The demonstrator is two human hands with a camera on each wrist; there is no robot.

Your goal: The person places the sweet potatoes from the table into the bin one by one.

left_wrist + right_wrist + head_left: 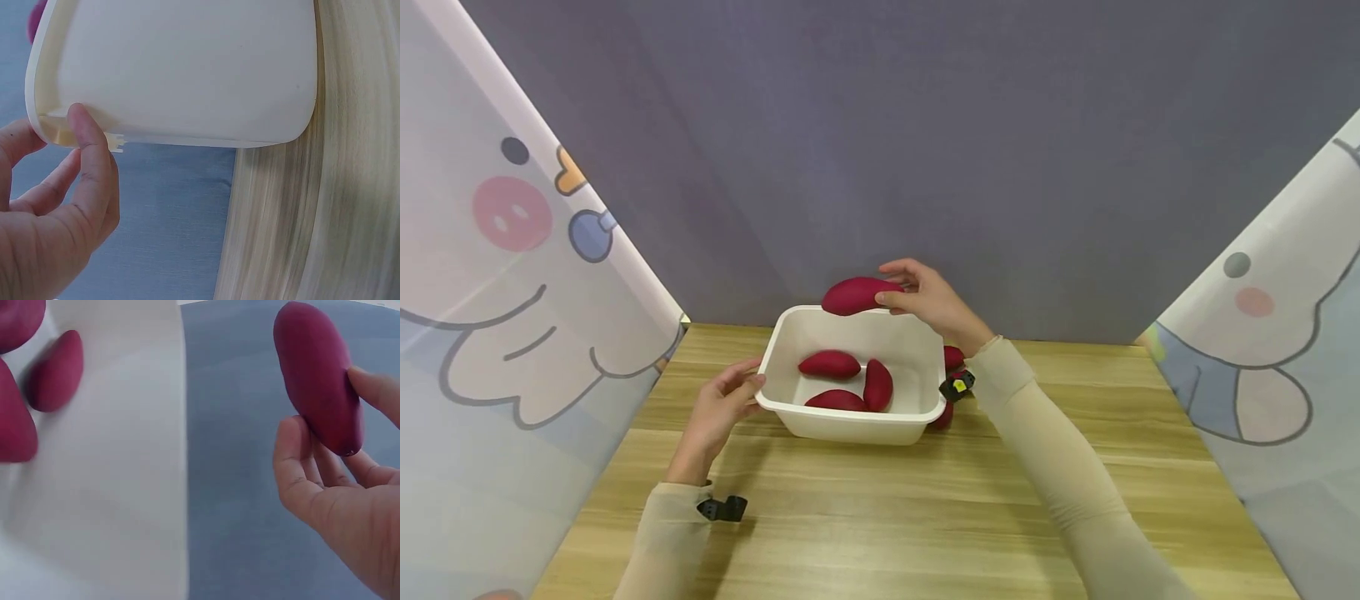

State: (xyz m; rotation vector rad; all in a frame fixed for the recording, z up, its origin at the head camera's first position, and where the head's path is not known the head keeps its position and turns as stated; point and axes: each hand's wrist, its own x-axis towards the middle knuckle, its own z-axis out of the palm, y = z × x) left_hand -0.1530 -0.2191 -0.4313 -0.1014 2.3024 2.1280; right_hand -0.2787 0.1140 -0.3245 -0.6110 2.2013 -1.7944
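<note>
My right hand [934, 302] grips a red-purple sweet potato [853, 296] by one end, holding it above the far rim of a white plastic bin [853, 429]. In the right wrist view, thumb and fingers close round the lower part of that sweet potato [315, 375]. Inside the bin lie three more sweet potatoes [829, 364]. At the bin's left side my left hand [718, 412] pinches the rim. The left wrist view shows the thumb and fingers on either side of the rim's corner [37, 106].
To the right of the bin, partly hidden by it and the right wrist, more sweet potatoes [953, 358] lie on the wooden table [865, 517]. A grey cloth wall [925, 150] rises behind the table. Printed cartoon panels [550, 317] stand at both sides.
</note>
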